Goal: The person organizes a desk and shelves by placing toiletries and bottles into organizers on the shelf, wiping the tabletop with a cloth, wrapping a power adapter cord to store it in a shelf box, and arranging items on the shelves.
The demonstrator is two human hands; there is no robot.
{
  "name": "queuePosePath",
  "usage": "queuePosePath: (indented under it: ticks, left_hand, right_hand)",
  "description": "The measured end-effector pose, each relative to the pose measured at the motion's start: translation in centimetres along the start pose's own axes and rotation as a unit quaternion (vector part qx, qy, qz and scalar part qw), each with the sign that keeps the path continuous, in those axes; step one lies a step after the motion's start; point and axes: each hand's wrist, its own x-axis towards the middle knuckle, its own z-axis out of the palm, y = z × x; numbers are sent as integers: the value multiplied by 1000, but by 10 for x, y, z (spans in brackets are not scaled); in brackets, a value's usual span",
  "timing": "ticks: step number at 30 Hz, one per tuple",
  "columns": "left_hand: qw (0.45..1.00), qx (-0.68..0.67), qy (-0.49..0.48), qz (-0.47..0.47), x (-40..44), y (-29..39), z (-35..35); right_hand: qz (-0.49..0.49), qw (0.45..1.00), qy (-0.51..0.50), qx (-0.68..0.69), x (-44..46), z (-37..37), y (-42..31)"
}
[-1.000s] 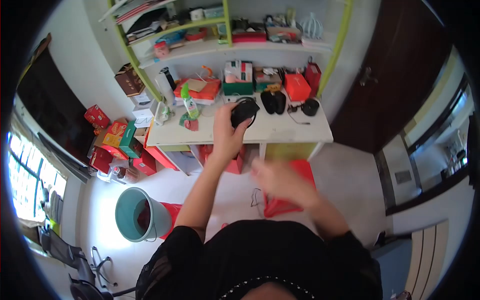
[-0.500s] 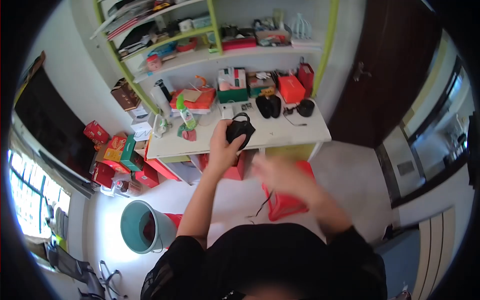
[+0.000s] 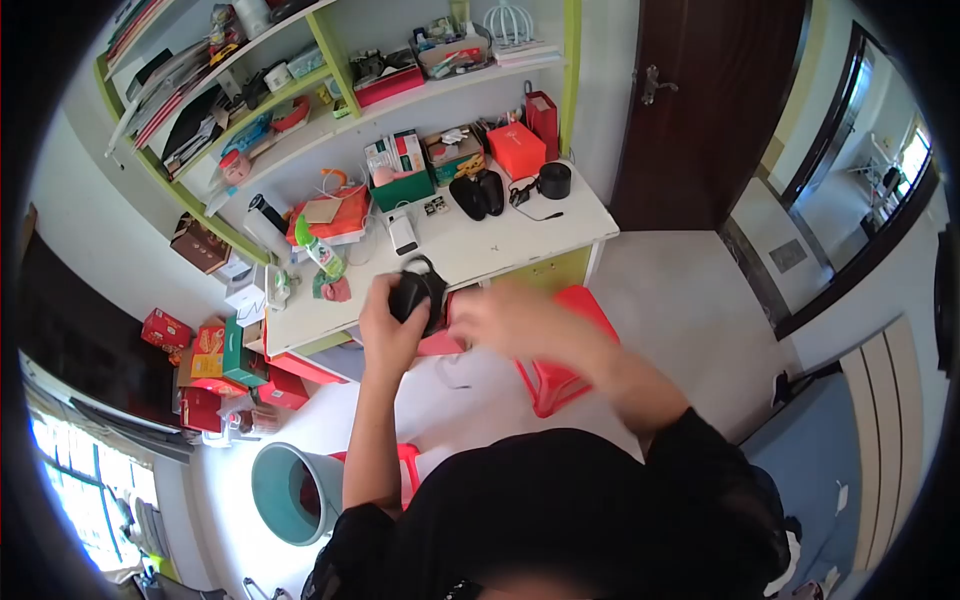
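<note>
My left hand (image 3: 391, 327) grips a small black object (image 3: 412, 292) with a rounded loop at its top, held in front of the desk's near edge. Its exact kind I cannot make out. Close to its right is my right hand (image 3: 490, 318), smeared by motion, so its fingers are unclear. A thin dark cord (image 3: 453, 378) dangles blurred below the hands; where it is attached does not show. On the desk (image 3: 480, 245) beyond lie a white box-shaped device (image 3: 402, 233), an opened black case (image 3: 477, 194) and a black cable (image 3: 535, 208) beside a black cylinder (image 3: 554, 181).
A green-capped spray bottle (image 3: 320, 252) and a cloth (image 3: 331, 287) are at the desk's left. Loaded shelves (image 3: 330, 60) rise behind. A red stool (image 3: 553, 385) stands below on the right, a teal bucket (image 3: 290, 495) on the left, and several boxes (image 3: 225, 365) beside the desk.
The view has shifted right, so the desk appears further left. My left hand still grips the black object. My right hand has come closer to it, and the cord's position has changed.
</note>
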Motion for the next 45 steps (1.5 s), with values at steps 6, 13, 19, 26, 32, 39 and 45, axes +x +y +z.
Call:
queuePosePath:
  ticks: [6, 13, 19, 26, 32, 39, 45]
  left_hand:
    - [819, -538, -147, -133, -2, -4, 5]
    - [700, -642, 120, -288, -9, -16, 25]
    - [994, -18, 58, -87, -15, -29, 16]
    - [789, -578, -93, -185, -16, -16, 21]
    - [912, -345, 164, -151, -13, -25, 29]
    - [922, -298, -179, -172, -10, -2, -17]
    - [779, -600, 18, -182, -13, 5, 7]
  right_hand:
    - [-51, 956, 108, 270, 44, -11, 74]
    - [31, 928, 179, 325, 17, 141, 84]
    - [-42, 995, 71, -49, -17, 29, 35]
    - [-23, 954, 216, 207, 53, 30, 105]
    - [28, 993, 47, 104, -3, 114, 33]
    - [-105, 989, 107, -10, 29, -25, 19]
    - [-5, 879, 185, 439, 64, 110, 111]
